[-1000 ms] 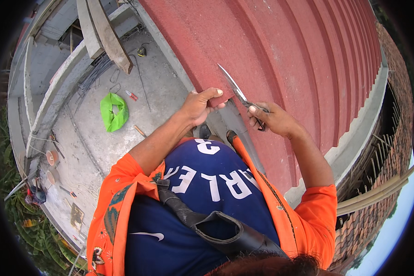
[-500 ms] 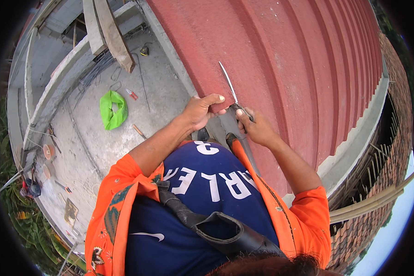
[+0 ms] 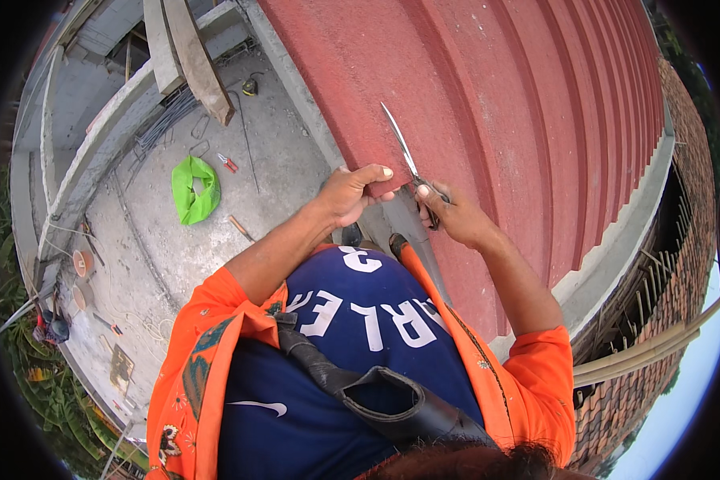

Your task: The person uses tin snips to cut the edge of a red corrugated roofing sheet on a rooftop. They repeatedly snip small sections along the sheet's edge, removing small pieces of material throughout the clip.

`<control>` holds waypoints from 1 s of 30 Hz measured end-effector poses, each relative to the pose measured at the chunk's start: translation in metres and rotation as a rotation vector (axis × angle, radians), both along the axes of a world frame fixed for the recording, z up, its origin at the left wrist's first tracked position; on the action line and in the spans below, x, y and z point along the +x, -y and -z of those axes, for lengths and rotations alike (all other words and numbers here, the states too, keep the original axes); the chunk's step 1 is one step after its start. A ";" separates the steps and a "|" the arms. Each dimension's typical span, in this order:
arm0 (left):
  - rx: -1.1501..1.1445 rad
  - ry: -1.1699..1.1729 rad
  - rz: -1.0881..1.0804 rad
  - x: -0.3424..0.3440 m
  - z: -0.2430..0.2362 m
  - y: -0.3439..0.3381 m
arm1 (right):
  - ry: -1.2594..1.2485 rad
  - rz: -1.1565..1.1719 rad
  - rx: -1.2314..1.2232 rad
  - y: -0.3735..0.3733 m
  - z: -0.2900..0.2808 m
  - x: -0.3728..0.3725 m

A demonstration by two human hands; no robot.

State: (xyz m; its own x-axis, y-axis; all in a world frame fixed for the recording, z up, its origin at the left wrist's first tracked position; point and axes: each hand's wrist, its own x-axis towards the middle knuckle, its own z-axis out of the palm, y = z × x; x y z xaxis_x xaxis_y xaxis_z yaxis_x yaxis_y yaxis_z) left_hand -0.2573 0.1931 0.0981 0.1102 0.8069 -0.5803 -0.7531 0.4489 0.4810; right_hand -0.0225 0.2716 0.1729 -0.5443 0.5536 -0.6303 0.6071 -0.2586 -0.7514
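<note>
Left hand (image 3: 350,194) and right hand (image 3: 458,218) are held close together in the head view, at the edge of a red ribbed roof sheet (image 3: 514,112). On the concrete floor (image 3: 160,252), a green cloth loop (image 3: 190,206) and red-handled pliers (image 3: 229,164) are seen, well apart from both; wooden planks (image 3: 196,64) are seen beyond. Black-handled scissors (image 3: 407,152) are clamped in the curled right hand, blades pointed away over the sheet. A small red strip (image 3: 381,186), partly covered, is pinched between left thumb and fingers, just beside the blades.
</note>
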 end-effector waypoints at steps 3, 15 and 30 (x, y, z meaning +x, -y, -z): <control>0.004 0.008 0.002 -0.001 0.001 0.000 | 0.013 -0.101 0.037 -0.021 -0.014 -0.011; 0.015 0.018 0.012 -0.002 0.002 -0.001 | 0.148 -0.108 0.326 -0.003 0.002 -0.016; 0.045 0.012 0.047 -0.003 -0.009 0.001 | 0.017 0.047 -0.044 -0.036 -0.004 -0.034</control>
State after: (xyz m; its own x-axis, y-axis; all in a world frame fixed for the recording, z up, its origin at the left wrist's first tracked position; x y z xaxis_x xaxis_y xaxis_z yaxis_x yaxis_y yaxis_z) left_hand -0.2608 0.1925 0.1073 0.1551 0.8260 -0.5419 -0.7378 0.4616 0.4925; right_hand -0.0561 0.3078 0.1771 -0.5074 0.5497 -0.6636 0.6064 -0.3194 -0.7282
